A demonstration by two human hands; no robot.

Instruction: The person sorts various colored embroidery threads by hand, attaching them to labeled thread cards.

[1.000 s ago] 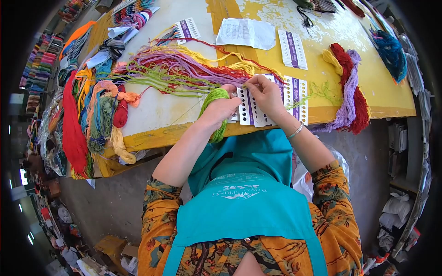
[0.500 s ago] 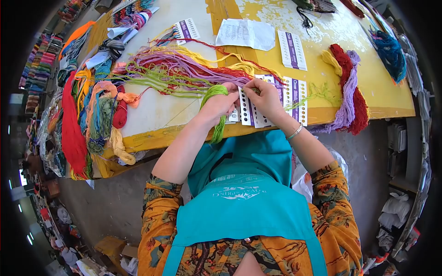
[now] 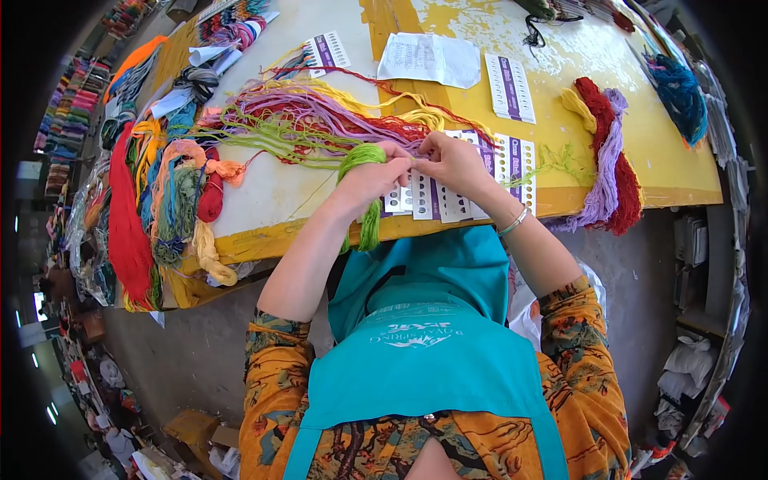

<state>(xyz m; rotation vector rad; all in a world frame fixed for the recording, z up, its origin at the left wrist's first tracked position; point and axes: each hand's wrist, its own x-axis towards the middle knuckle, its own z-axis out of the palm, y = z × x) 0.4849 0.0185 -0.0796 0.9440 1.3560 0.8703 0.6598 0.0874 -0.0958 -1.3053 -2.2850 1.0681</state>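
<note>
Green thread (image 3: 370,226) hangs over my left hand (image 3: 374,178), whose fingers are closed on it. Fingertips of my right hand (image 3: 454,164) are pinched together and meet those of the left; what they hold there is too small to name. Beneath and beside both hands lie white and purple perforated cards (image 3: 426,198) at the table's front edge. Long purple strands (image 3: 300,108), with red, yellow and green ones, spread leftward behind my left hand. Loose light-green strands (image 3: 558,164) lie right of the cards.
A yellow-edged table (image 3: 672,194) extends ahead. Colourful skeins (image 3: 132,216) pile up at its left. Purple (image 3: 604,160) and dark red skeins hang over the front right edge. A white paper (image 3: 428,60) and another card (image 3: 510,88) lie farther back.
My left hand has moved slightly left with the green thread. My right hand has shifted a little left off the card, and the fingertips of both hands now meet.
</note>
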